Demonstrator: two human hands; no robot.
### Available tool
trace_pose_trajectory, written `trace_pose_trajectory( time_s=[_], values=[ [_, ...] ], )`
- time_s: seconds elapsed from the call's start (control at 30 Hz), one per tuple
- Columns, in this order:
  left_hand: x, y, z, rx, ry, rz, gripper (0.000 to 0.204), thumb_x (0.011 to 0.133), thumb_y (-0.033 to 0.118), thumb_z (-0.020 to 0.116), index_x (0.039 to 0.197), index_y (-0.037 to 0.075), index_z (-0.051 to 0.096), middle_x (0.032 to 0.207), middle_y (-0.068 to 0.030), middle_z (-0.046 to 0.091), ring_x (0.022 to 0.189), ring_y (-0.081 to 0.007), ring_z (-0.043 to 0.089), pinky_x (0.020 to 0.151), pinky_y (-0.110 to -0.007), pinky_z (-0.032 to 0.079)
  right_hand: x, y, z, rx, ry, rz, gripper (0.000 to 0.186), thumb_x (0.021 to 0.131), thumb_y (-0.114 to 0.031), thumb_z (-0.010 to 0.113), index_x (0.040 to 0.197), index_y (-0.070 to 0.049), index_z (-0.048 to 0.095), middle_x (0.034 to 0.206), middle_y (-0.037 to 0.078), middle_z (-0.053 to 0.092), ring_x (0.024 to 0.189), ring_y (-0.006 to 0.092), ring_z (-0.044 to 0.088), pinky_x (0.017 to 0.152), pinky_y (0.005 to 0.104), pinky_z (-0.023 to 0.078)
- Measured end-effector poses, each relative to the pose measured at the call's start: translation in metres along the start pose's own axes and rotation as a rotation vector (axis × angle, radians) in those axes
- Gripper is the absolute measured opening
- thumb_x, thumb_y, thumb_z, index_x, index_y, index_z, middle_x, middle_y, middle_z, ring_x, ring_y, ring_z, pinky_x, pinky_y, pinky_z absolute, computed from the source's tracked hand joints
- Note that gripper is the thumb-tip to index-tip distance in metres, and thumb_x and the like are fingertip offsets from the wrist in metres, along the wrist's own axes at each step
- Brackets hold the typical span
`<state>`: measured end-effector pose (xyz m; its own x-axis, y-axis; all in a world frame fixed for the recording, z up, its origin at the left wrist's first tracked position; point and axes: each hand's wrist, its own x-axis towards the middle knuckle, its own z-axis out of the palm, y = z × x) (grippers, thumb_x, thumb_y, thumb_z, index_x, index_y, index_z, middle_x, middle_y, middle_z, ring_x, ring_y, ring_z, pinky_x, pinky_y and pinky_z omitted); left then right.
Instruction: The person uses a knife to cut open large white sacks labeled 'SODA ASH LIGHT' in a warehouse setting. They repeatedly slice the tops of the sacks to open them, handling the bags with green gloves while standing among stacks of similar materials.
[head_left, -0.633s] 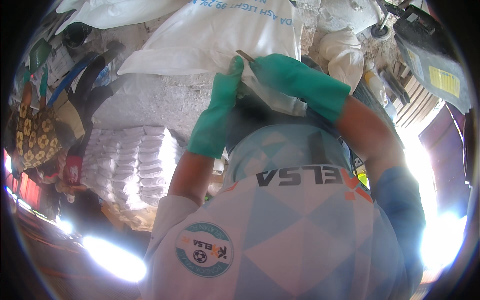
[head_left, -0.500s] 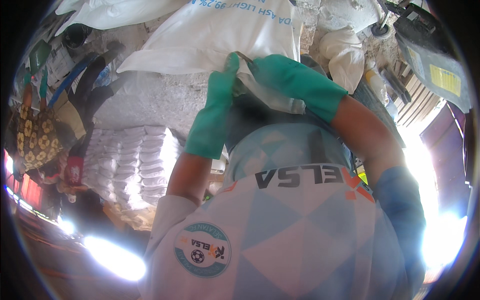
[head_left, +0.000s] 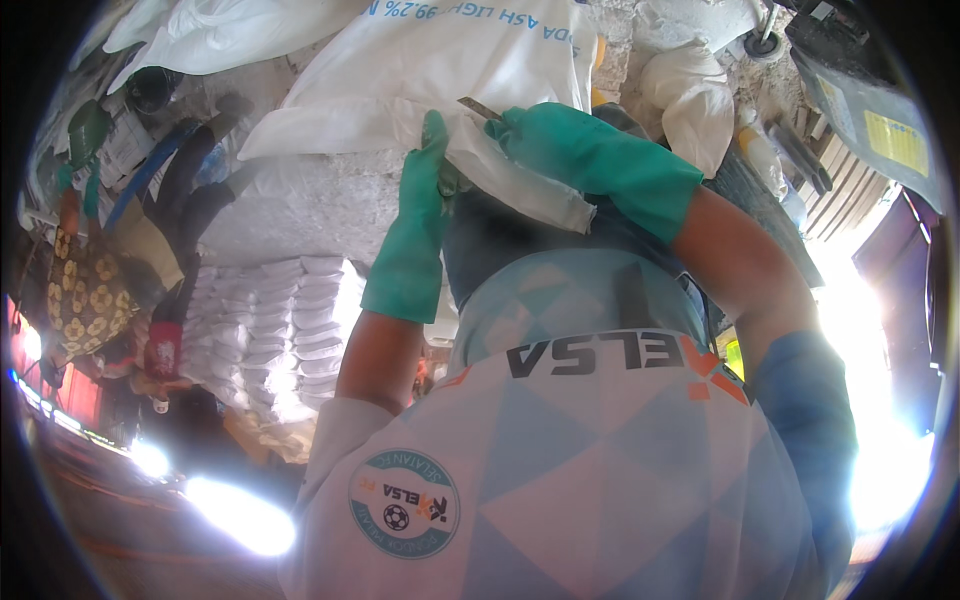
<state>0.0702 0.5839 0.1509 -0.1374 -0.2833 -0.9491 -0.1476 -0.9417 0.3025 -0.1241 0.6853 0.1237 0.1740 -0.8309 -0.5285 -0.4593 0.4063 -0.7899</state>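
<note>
Right hand (head_left: 548,142), upper centre, grasps a partly hidden blade (head_left: 481,107); left hand (head_left: 428,165) grips a white sack (head_left: 440,62), cropped at the top edge.

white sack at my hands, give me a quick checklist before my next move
1. Green gloves on: ok, on left hand and right hand.
2. Thin flat tool held: ok, in the right hand.
3. Tool aimed away from left hand: not ok, its tip points to that side, close by.
4. Left grip on white sack: cannot tell, partly hidden.
5. Co-worker apart from the sack: ok, off to the left.
</note>
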Motion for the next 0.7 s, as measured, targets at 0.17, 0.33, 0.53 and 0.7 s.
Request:
trace_pose_trajectory(
  time_s=[0.17,0.33,0.53,0.7],
  values=[
    [-0.012,0.004,0.015,0.043,0.046,0.046,0.037,0.1,0.045,0.061,0.095,0.009,0.066,0.066,0.0012,0.056,0.052,-0.0108,0.052,0.045,-0.027,0.037,0.001,-0.027,-0.023,0.08,-0.131,0.118,0.04,0.097,-0.034,0.049,0.111,0.0,0.065,0.085,0.022,0.07,0.081,0.0382,0.069,0.077,0.0455,0.054],
    [-0.004,-0.003,0.01,0.093,0.074,0.046,0.04,0.099,0.048,0.06,0.091,0.01,0.065,0.063,0.0019,0.055,0.051,-0.0106,0.051,0.045,-0.026,0.038,0.003,-0.024,-0.001,0.044,-0.049,0.156,0.043,0.097,-0.037,0.049,0.109,0.001,0.065,0.086,0.023,0.07,0.082,0.0389,0.069,0.079,0.0461,0.054],
    [-0.012,0.005,0.015,0.095,0.184,0.036,0.046,0.096,0.047,0.067,0.108,0.003,0.067,0.088,-0.0038,0.067,0.071,-0.0147,0.062,0.063,-0.032,0.052,0.006,-0.044,0.0,-0.051,-0.035,0.146,0.045,0.099,-0.041,0.048,0.105,-0.001,0.067,0.093,0.023,0.07,0.086,0.0383,0.069,0.081,0.0466,0.054],
    [-0.007,0.007,-0.015,0.147,0.085,0.104,0.046,0.096,0.048,0.065,0.102,0.002,0.068,0.075,-0.0006,0.062,0.057,-0.0101,0.054,0.053,-0.027,0.046,-0.013,-0.007,0.033,-0.087,-0.186,0.114,0.042,0.101,-0.038,0.042,0.11,-0.007,0.068,0.102,0.017,0.072,0.093,0.0358,0.069,0.084,0.0462,0.054]
  ],
)
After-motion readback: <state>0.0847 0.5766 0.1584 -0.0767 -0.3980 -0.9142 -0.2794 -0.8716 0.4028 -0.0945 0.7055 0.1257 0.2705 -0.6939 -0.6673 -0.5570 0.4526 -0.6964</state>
